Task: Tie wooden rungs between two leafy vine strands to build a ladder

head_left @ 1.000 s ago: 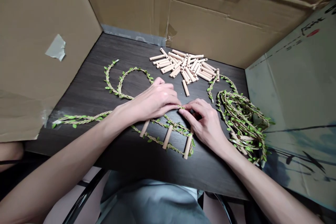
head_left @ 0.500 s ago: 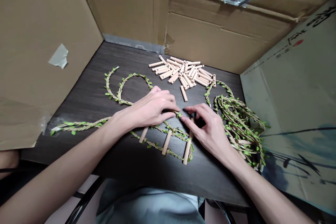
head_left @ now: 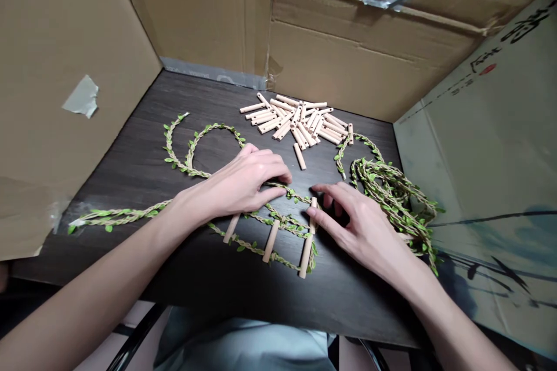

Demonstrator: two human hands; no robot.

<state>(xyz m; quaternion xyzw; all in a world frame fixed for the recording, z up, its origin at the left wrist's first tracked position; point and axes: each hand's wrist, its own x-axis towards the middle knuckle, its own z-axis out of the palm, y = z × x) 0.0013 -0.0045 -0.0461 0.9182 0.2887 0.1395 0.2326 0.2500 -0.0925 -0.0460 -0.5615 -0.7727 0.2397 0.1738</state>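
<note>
The left hand is narrowed over a leafy cord; whether it grips, I cannot tell. The right hand is spread, thumb at a pale rod. Toward the table's front edge lies the ladder: tan braid, bright-green leaves, smooth round rungs. Loose rods lie by the back edge.

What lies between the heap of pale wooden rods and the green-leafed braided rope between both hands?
One loose, pale, cylindrical wooden rod; the head view shows this.
</note>
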